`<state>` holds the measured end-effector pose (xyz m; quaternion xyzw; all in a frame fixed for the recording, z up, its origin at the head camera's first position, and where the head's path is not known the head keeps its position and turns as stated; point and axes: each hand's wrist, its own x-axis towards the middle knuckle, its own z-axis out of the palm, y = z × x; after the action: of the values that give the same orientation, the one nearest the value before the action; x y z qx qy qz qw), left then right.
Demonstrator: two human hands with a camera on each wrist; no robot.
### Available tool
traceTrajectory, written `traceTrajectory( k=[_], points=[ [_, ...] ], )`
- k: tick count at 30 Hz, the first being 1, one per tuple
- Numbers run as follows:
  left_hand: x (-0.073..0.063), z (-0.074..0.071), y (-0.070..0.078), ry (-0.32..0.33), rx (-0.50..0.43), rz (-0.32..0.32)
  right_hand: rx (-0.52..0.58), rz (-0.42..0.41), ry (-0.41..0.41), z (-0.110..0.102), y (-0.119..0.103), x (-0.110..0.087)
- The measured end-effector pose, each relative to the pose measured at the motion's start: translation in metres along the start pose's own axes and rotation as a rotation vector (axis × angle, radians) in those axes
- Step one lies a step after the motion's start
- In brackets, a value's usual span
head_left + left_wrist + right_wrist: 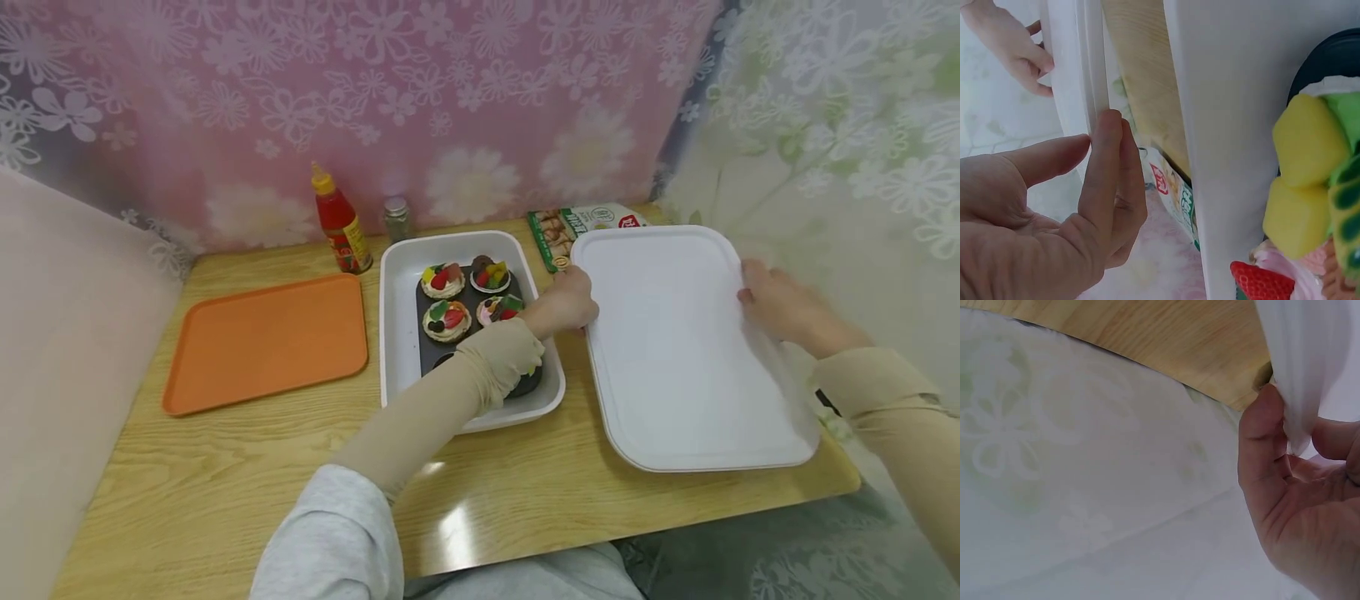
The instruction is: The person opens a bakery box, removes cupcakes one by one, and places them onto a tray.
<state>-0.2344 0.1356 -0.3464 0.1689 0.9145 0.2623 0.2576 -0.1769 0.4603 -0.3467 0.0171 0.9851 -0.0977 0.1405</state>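
A flat white lid (675, 350) is held between both hands, over the right part of the table. My left hand (566, 302) pinches its left edge between thumb and fingers, clear in the left wrist view, where the hand (1079, 212) is close to the lid rim (1097, 69). On the opposite edge, my right hand (787, 308) grips with thumb and curled fingers. Left of the lid stands a white plastic bin (386, 333) with a dark muffin pan (424, 304) inside. Fruit-topped tarts (447, 321) sit in the pan; my left forearm hides part of it.
An orange tray (273, 342) lies on the wooden table (225, 483) at left. Behind stand a red sauce bottle (341, 221) with a yellow cap and a small glass jar (397, 221). A green and white food packet (555, 237) lies behind the lid. Curtains hang at back and right.
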Motion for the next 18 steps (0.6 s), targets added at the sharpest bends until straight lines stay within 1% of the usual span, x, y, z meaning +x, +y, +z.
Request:
traceTrajectory(
  k=[6, 8, 11, 13, 15, 18],
  points=[
    [0.005, 0.008, 0.006, -0.048, 0.105, -0.053, -0.015, 0.003, -0.014, 0.011, 0.009, 0.007],
    [0.007, 0.013, 0.008, -0.047, 0.117, -0.06, -0.011, 0.008, -0.025, 0.014, 0.01, 0.007],
    [0.013, 0.021, 0.01, -0.032, 0.095, -0.068, -0.007, 0.014, -0.03, 0.015, 0.011, 0.006],
    [0.017, 0.026, 0.012, -0.027, 0.1, -0.074, -0.001, 0.015, -0.034, 0.017, 0.012, 0.006],
    [0.019, 0.03, 0.014, -0.032, 0.125, -0.087, 0.014, 0.018, -0.036, 0.02, 0.013, 0.006],
    [0.018, 0.034, 0.016, -0.043, 0.18, -0.096, 0.041, 0.029, -0.056, 0.025, 0.016, 0.007]
  ],
)
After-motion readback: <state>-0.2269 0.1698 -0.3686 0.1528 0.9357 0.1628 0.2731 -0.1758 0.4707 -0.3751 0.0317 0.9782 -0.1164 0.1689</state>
